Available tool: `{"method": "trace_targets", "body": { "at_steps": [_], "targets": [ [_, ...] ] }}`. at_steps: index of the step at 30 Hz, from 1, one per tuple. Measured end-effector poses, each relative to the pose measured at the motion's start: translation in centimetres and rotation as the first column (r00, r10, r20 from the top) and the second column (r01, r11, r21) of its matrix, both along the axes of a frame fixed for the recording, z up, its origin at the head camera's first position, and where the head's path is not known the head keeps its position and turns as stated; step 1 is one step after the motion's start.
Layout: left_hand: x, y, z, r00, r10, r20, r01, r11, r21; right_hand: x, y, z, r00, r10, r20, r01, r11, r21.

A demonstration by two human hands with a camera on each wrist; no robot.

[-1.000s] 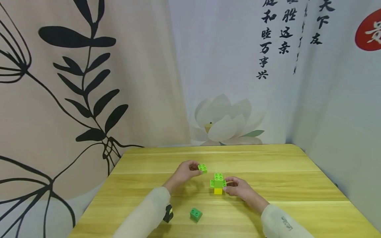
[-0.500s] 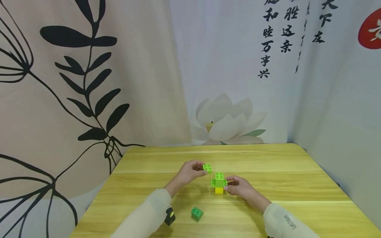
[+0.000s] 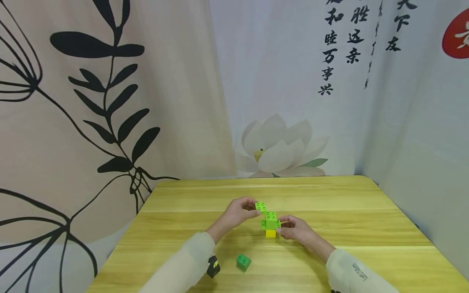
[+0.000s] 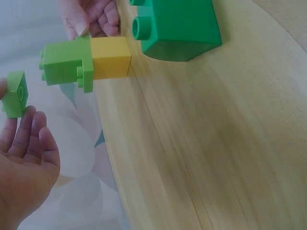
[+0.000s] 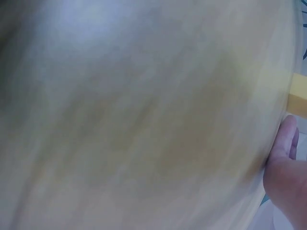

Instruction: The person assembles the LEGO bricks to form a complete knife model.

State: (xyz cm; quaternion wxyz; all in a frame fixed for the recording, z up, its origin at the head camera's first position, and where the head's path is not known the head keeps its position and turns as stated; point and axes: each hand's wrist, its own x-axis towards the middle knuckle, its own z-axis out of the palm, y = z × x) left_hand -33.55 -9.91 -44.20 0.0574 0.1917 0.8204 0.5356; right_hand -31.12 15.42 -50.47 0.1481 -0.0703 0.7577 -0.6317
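My left hand (image 3: 238,213) pinches a light green toy building brick (image 3: 260,206) between thumb and fingers. In the head view that brick overlaps the upper left of a small brick stack (image 3: 271,221); the left wrist view shows a gap between them. The stack stands upright, a yellow brick (image 4: 111,57) at its base and light green bricks (image 4: 60,63) above, one of them jutting out on both sides. My right hand (image 3: 298,231) grips the jutting right end with thumb and fingertips. The right wrist view catches only part of the yellow brick (image 5: 298,93) beside the hand.
A loose dark green brick (image 3: 243,262) lies on the wooden table (image 3: 176,228) nearer the front, right of the left forearm. A black wrist device (image 3: 213,266) shows at the left sleeve (image 3: 183,262). A printed curtain (image 3: 190,101) hangs behind the table's far edge.
My left hand has carried the light green brick rightward, closer to the stack's top. My right hand stays at the stack's right end. The head view has shifted slightly.
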Motion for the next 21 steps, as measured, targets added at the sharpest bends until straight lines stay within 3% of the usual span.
{"method": "trace_targets", "body": {
  "at_steps": [11, 21],
  "targets": [
    [-0.2, 1.1, 0.1, 1.0, 0.02, 0.02, -0.02, 1.0, -0.018, -0.2, 0.2, -0.3, 1.0, -0.005, 0.005, 0.005, 1.0, -0.001],
    [-0.6, 2.0, -0.6, 1.0, 0.002, -0.007, -0.002, 1.0, -0.019, -0.2, 0.1, -0.3, 1.0, -0.017, -0.001, 0.017, 1.0, 0.015]
  ]
}}
